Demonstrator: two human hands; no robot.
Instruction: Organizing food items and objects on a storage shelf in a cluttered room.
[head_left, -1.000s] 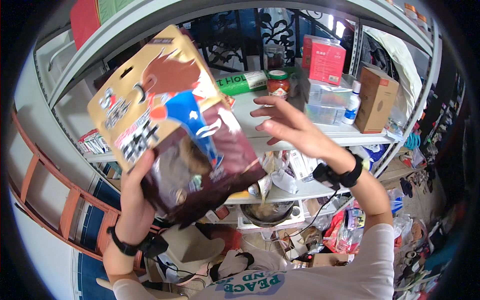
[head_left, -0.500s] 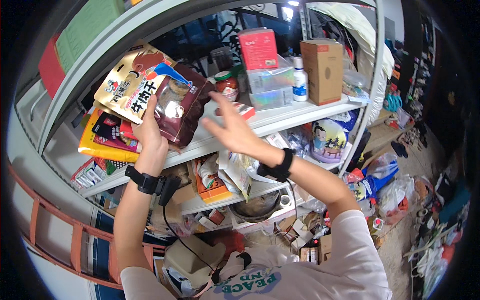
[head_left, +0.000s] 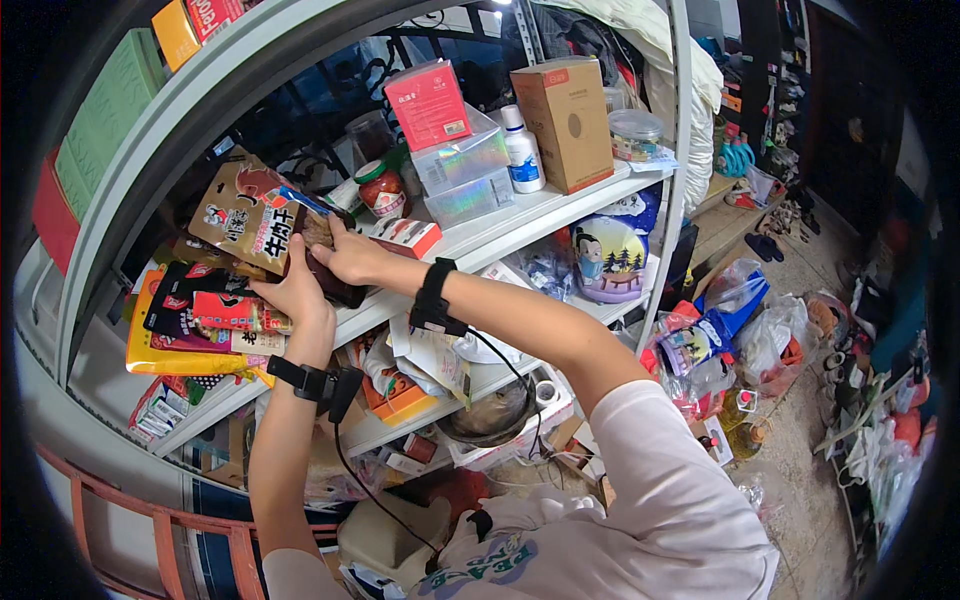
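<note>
A gold and dark maroon snack bag (head_left: 240,220) stands tilted back at the left of the upper shelf. My left hand (head_left: 302,292) grips its lower right side, the thumb up along the front. Across from it, my right hand (head_left: 352,255) presses closed fingers on the bag's right edge, close to the left thumb. The bag's maroon part is mostly hidden by my hands. Below and left of it lie a black and red packet (head_left: 185,300) and a yellow bag (head_left: 160,352). A red jar with a green lid (head_left: 382,192) stands just beyond my right hand.
Right along the shelf (head_left: 490,238) are a red and white box (head_left: 410,236), a pink box (head_left: 428,105) on clear boxes (head_left: 470,195), a white bottle (head_left: 522,150) and a brown carton (head_left: 562,120). Lower shelves hold packages; bags and shoes lie on the floor at right.
My right hand has come left from open air onto the bag, its spread fingers now closed. The bag has moved down and back among the packets. The view has shifted to the right.
</note>
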